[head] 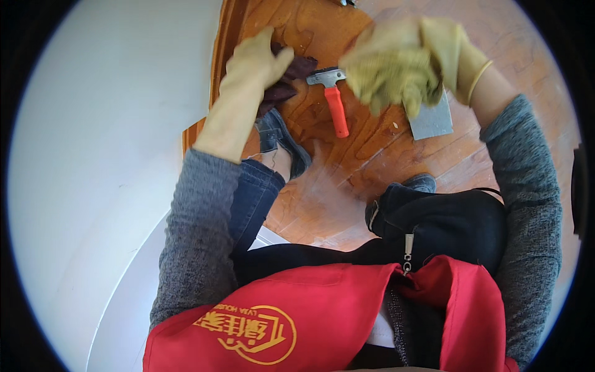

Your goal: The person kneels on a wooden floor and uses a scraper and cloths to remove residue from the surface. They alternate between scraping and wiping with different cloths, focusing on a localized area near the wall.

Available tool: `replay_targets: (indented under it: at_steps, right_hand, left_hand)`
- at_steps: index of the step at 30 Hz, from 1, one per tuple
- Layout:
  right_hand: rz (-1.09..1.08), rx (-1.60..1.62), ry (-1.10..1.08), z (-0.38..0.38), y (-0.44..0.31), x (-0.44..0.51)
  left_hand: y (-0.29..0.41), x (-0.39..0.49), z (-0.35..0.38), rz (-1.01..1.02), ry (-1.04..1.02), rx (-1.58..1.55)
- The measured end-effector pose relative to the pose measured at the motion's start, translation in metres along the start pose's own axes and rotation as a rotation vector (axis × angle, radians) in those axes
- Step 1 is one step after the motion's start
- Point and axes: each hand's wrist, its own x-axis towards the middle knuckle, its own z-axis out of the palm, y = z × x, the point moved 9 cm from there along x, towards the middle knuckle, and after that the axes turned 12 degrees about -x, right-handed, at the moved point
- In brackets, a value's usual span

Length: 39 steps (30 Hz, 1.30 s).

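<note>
My left hand (254,63), in a pale yellow rubber glove, is on a crumpled dark maroon cloth (290,76) beside the wooden skirting; its palm side is hidden. My right hand (420,39), gloved the same way and blurred by motion, holds a bunched olive-yellow cloth (393,76) above the floor. Between the hands lies a scraper (336,109) with a red handle and a metal head, its head pointing away from me. Below the yellow cloth a flat grey metal plate (431,120) shows, partly covered; it may be a putty knife's blade.
Glossy brown wood flooring (325,186) bears whitish dusty smears. A white wall (116,116) with brown wooden skirting (228,28) runs along my left. My shoes (283,139) stand on the floor close to the tools. A small dark object (346,3) is cut off at the top edge.
</note>
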Motion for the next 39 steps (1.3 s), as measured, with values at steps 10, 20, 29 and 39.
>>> replay_targets:
  at_steps: [10,20,29,39]
  right_hand:
    - [-0.474,0.387,0.539,-0.067,0.010,-0.100]
    - [-0.790,0.375,0.512,-0.065,0.004,-0.126]
    - [-0.654,0.001,0.804,-0.079,-0.005,-0.105]
    - [-0.131,-0.892,0.675,0.007,-0.082,-0.032]
  left_hand:
    - [0.033,-0.034,-0.032,0.262,0.534,-0.400]
    - [0.253,-0.162,0.118,1.005,0.332,-0.014]
    - [0.225,-0.114,0.107,0.591,-0.348,0.113]
    - [-0.041,-0.168,-0.090,-0.331,-0.340,-1.193]
